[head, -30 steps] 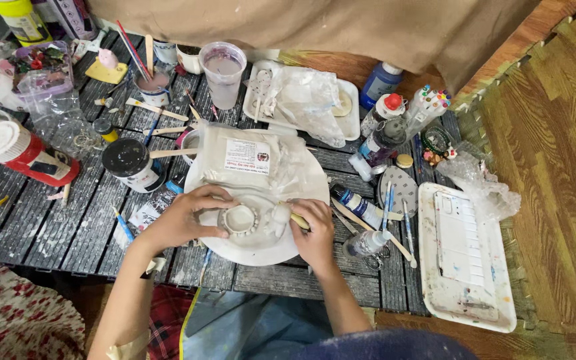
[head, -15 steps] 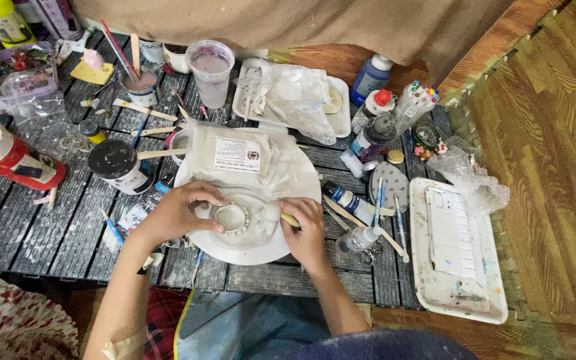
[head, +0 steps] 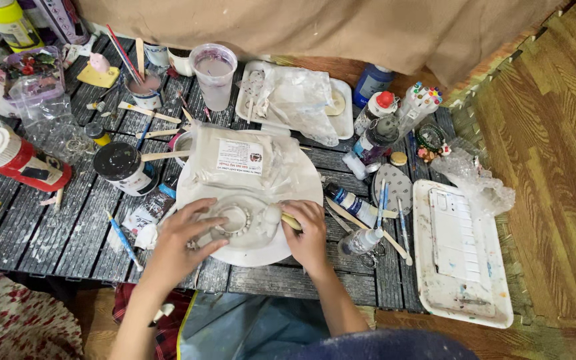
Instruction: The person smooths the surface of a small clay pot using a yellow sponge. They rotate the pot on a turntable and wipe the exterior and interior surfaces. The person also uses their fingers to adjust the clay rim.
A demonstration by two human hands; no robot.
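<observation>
A round white clay piece (head: 240, 222) with a beaded ring sits on a white round plate (head: 301, 180) near the table's front edge. My left hand (head: 185, 235) rests on the clay's left side, fingers spread around it. My right hand (head: 307, 230) grips a short yellowish wooden tool (head: 291, 221), its tip against the clay's right side. A clear plastic bag of white clay (head: 241, 160) with a label lies on the back half of the plate.
Dark slatted table (head: 48, 227) crowded with jars, brushes, paint bottles (head: 355, 203), a black-lidded jar (head: 123, 168), a red can (head: 15, 159), a cup of murky water (head: 213, 72). A white palette tray (head: 458, 253) lies right; a white tray (head: 341, 110) with plastic behind. Wood floor (head: 555, 167) right.
The view has shifted slightly. My hands stay on the clay piece; my right hand keeps the tool at the clay's right edge.
</observation>
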